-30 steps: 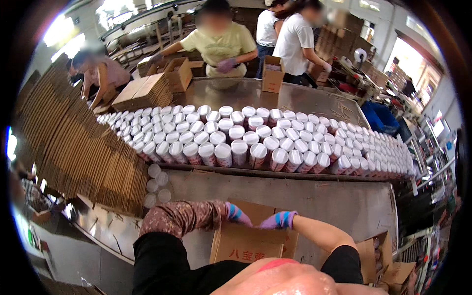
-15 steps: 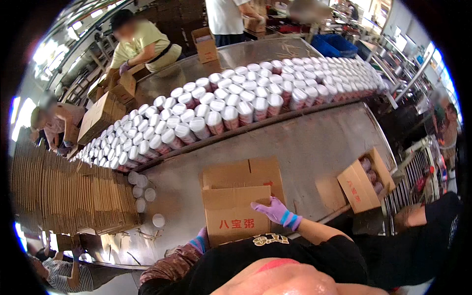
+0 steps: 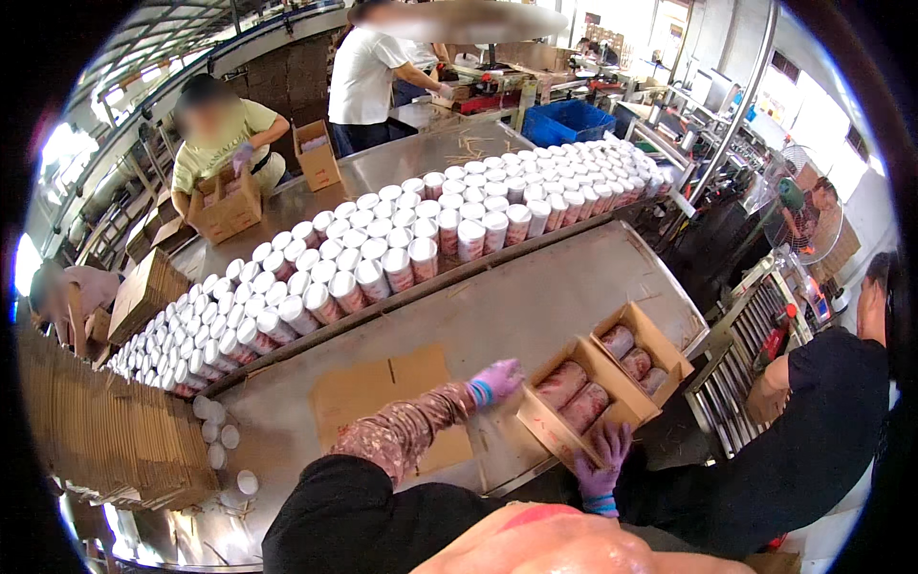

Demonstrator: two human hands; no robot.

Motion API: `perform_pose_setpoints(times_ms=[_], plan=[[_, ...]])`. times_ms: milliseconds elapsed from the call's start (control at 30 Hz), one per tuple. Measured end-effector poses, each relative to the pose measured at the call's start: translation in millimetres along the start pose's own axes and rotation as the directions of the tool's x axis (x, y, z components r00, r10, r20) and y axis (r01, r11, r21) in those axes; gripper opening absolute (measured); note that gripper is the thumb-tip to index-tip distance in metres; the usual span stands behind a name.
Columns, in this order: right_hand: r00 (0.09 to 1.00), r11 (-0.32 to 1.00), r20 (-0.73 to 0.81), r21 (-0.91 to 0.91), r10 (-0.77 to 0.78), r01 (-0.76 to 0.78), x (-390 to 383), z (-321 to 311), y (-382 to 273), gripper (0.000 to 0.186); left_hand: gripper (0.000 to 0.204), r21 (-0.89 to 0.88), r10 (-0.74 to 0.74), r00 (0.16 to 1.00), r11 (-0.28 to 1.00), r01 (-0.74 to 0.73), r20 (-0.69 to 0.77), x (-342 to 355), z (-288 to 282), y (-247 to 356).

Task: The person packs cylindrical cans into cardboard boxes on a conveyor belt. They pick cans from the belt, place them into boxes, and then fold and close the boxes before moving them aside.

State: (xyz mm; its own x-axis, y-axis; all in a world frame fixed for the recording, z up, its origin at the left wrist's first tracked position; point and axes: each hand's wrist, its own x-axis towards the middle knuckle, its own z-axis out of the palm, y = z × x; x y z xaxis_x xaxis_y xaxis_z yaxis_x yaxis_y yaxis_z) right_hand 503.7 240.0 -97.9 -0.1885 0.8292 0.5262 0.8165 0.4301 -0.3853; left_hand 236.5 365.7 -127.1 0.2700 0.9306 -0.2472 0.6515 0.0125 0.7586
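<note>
My right hand (image 3: 604, 457), in a purple glove, grips the near corner of an open cardboard carton (image 3: 550, 435), its fingers along the side. Large cylindrical cans (image 3: 581, 408) with reddish labels lie inside that carton. Against its far right side stands a second open carton (image 3: 674, 368), also holding cans (image 3: 636, 364). My left hand (image 3: 495, 382), gloved too, hovers just left of the first carton, over the metal table (image 3: 497, 306). Its fingers look bunched and blurred, and no object shows in them. Beneath my left forearm lies a flat piece of cardboard (image 3: 382, 378).
Rows of white-lidded cans (image 3: 382, 253) line the raised far side. Flattened cartons (image 3: 115, 421) are stacked at left, near loose clear lids (image 3: 218, 435). A roller conveyor (image 3: 736, 383) runs at right. A co-worker (image 3: 225, 143) handles a carton across the table; a black sleeve (image 3: 803, 440) is close at right.
The carton has moved from in front of me rightward, beside the other carton, and its cans now show. My left hand has come off it and reaches right; my view has turned.
</note>
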Motion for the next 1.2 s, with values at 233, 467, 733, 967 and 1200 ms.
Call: perform_pose_setpoints(times_ms=[233, 467, 733, 967, 1200], plan=[[0.947, 0.961, 0.303, 0.210, 0.111, -0.180, 19.5, -35.2, 0.2, 0.064, 0.091, 0.323, -0.309, 0.899, 0.855, 0.405, -0.311, -116.6, -137.7, -162.9], [0.971, 0.947, 0.110, 0.268, -0.213, 0.177, 69.0, 4.0, -126.2, 0.058, 0.092, 0.390, -0.352, 0.894, 0.809, 0.440, -0.278, -275.8, -57.1, -168.4], [0.721, 0.967, 0.678, -0.061, -0.141, 0.246, -21.3, 178.2, -209.3, 0.083, 0.050, 0.451, -0.351, 0.899, 0.779, 0.435, -0.261, -295.0, -64.4, -130.9], [0.805, 0.646, 0.568, 0.552, 0.172, -0.527, 74.3, 178.1, -197.1, 0.090, 0.029, 0.511, -0.237, 0.964, 0.818, 0.264, -0.119, -303.8, -137.6, -60.4], [0.829, 0.724, 0.307, 0.671, -0.468, 0.160, 131.0, 113.9, -283.3, 0.108, 0.021, 0.687, 0.353, 0.923, 0.709, -0.160, -0.150, -326.9, -144.4, 4.8]])
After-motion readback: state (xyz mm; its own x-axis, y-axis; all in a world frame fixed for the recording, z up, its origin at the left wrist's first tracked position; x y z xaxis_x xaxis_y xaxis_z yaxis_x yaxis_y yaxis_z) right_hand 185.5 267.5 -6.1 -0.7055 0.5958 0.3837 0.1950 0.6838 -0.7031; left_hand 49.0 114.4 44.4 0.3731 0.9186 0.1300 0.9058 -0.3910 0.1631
